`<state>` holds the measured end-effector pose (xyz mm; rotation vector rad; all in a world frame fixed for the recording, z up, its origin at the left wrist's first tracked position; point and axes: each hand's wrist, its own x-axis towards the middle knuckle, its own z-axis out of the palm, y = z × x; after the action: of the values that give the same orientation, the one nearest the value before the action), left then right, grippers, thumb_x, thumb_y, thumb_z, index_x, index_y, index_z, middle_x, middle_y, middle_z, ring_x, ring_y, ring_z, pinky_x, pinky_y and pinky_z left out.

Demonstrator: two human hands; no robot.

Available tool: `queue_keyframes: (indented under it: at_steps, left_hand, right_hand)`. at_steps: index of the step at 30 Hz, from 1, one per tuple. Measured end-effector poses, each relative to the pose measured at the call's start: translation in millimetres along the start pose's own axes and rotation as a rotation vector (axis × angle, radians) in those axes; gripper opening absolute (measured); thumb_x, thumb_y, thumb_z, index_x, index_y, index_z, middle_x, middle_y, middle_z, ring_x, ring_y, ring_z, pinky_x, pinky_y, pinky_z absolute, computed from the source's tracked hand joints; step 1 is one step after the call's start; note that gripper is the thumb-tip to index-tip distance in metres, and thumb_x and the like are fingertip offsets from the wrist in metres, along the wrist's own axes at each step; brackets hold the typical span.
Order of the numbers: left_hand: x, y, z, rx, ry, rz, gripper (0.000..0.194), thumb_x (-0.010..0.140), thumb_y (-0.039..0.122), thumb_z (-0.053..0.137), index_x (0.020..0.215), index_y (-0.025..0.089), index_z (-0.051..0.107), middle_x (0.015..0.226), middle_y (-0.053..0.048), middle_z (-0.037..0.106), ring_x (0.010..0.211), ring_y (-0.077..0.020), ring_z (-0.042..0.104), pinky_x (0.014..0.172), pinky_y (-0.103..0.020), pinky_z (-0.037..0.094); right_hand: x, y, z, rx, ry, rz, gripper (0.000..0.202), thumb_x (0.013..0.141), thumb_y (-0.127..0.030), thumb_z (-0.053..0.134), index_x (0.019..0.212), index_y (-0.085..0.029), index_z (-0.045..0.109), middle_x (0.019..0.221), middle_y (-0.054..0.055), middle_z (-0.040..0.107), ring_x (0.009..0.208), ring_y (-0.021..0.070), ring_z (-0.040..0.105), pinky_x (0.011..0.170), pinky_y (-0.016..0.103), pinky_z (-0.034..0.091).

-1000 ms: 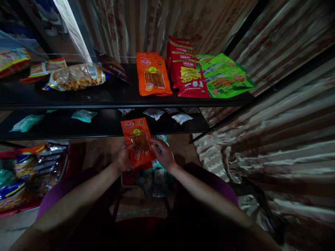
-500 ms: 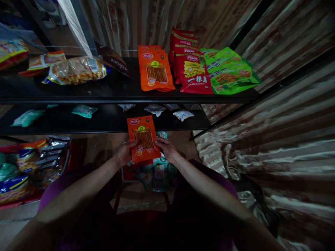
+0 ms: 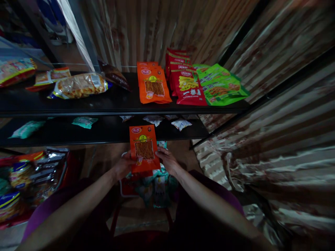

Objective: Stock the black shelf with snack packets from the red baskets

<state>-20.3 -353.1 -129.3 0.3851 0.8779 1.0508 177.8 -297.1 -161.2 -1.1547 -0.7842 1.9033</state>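
An orange snack packet [image 3: 143, 148] is held upright by its two side edges, in front of the lower shelf. My left hand [image 3: 123, 166] grips its left edge, with some fingers hidden behind it. On the right edge, my right hand [image 3: 167, 159] pinches the packet between thumb and fingers. Beneath the packet, green-and-white packets [image 3: 160, 190] lie in a red basket [image 3: 128, 190] between my knees. Matching orange packets [image 3: 153, 85] overlap on the upper shelf, beside red packets [image 3: 187, 87] and green packets [image 3: 220, 85].
The black upper shelf [image 3: 115, 104] also bears a bread bag [image 3: 81, 86] and a brown packet [image 3: 113, 75]. Small teal packets [image 3: 85, 121] and white packets [image 3: 181, 124] lie on the lower shelf. A red basket of snacks [image 3: 66, 170] stands at left; a patterned curtain [image 3: 274, 139] hangs at right.
The view has tilted, so the shelves and hands appear lower in the picture. Both hands still hold the orange packet, in nearly the same pose.
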Motion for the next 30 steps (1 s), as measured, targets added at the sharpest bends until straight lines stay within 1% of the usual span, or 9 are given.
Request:
queue_keyframes:
  at_steps: [3,8,13,16,18,21,24,27,30]
  left_hand:
    - [-2.7,-4.5,0.8,0.059,0.003,-0.007,0.051,0.056,0.002,0.076,0.103,0.018,0.065,0.103,-0.008,0.071,0.098,-0.0261,0.067,0.089,-0.039,0.05]
    - [-9.2,-18.5,4.8,0.069,-0.021,0.013,0.046,0.061,0.011,0.077,0.104,0.026,0.066,0.106,-0.005,0.071,0.104,-0.0259,0.065,0.092,-0.039,0.049]
    - [-24.1,-26.9,10.8,0.074,-0.065,0.049,0.047,0.064,0.018,0.076,0.109,0.031,0.066,0.103,-0.003,0.071,0.103,-0.0266,0.065,0.093,-0.041,0.048]
    - [-31.2,-26.8,11.9,0.159,-0.022,0.104,0.044,0.065,0.024,0.076,0.108,0.031,0.066,0.103,-0.002,0.071,0.098,-0.025,0.065,0.09,-0.039,0.049]
    - [-33.2,-20.1,15.6,0.218,0.03,0.166,0.043,0.064,0.028,0.077,0.106,0.028,0.067,0.103,-0.003,0.071,0.096,-0.0242,0.066,0.089,-0.038,0.049]
    - [-31.4,7.7,33.6,0.318,0.058,0.282,0.043,0.065,0.031,0.075,0.106,0.02,0.065,0.101,-0.006,0.071,0.096,-0.0243,0.065,0.085,-0.035,0.05]
    - [-20.0,55.7,65.0,0.428,0.063,0.403,0.04,0.066,0.028,0.072,0.104,0.017,0.065,0.1,-0.006,0.071,0.092,-0.0219,0.065,0.081,-0.032,0.051]
    - [3.9,109.4,98.4,0.474,0.111,0.52,0.036,0.063,0.022,0.07,0.097,0.016,0.065,0.092,-0.005,0.072,0.08,-0.0185,0.066,0.074,-0.029,0.052]
    - [34.7,154.7,125.4,0.432,0.177,0.598,0.025,0.061,0.014,0.065,0.086,0.014,0.064,0.079,-0.003,0.071,0.071,-0.0149,0.065,0.073,-0.027,0.051]
  right_hand:
    - [-5.8,2.2,-2.0,-0.045,-0.07,-0.03,0.038,0.055,-0.039,0.084,0.086,-0.022,0.069,0.078,0.001,0.071,0.072,0.0181,0.066,0.075,0.034,0.051]
    - [-15.5,9.0,-7.3,-0.126,-0.077,-0.133,0.036,0.061,-0.047,0.079,0.086,-0.023,0.07,0.084,0.003,0.071,0.081,0.0235,0.068,0.081,0.039,0.05]
    - [-38.6,5.2,-4.4,-0.187,-0.102,-0.223,0.037,0.063,-0.053,0.076,0.084,-0.023,0.069,0.084,0.005,0.071,0.088,0.027,0.067,0.084,0.042,0.049]
    - [-51.7,-2.7,-1.8,-0.239,-0.115,-0.271,0.037,0.066,-0.055,0.074,0.083,-0.023,0.069,0.083,0.005,0.072,0.086,0.0266,0.068,0.085,0.043,0.049]
    - [-56.4,-12.9,0.6,-0.258,-0.11,-0.324,0.037,0.067,-0.055,0.073,0.085,-0.023,0.07,0.085,0.005,0.072,0.085,0.0258,0.068,0.085,0.043,0.049]
    - [-55.7,-42.8,8.8,-0.271,-0.123,-0.422,0.038,0.068,-0.053,0.073,0.09,-0.022,0.07,0.092,0.006,0.073,0.089,0.0244,0.067,0.087,0.041,0.049]
    - [-43.4,-92.7,24.1,-0.3,-0.118,-0.504,0.04,0.07,-0.051,0.071,0.095,-0.021,0.07,0.096,0.006,0.073,0.088,0.0224,0.067,0.084,0.038,0.05]
    - [-17.4,-152.7,43.5,-0.344,-0.021,-0.628,0.035,0.067,-0.046,0.071,0.09,-0.02,0.07,0.089,0.003,0.073,0.081,0.0193,0.066,0.079,0.033,0.05]
    - [18.1,-207.9,61.3,-0.365,0.036,-0.663,0.029,0.065,-0.037,0.069,0.087,-0.018,0.068,0.08,0.002,0.072,0.073,0.017,0.065,0.071,0.029,0.05]
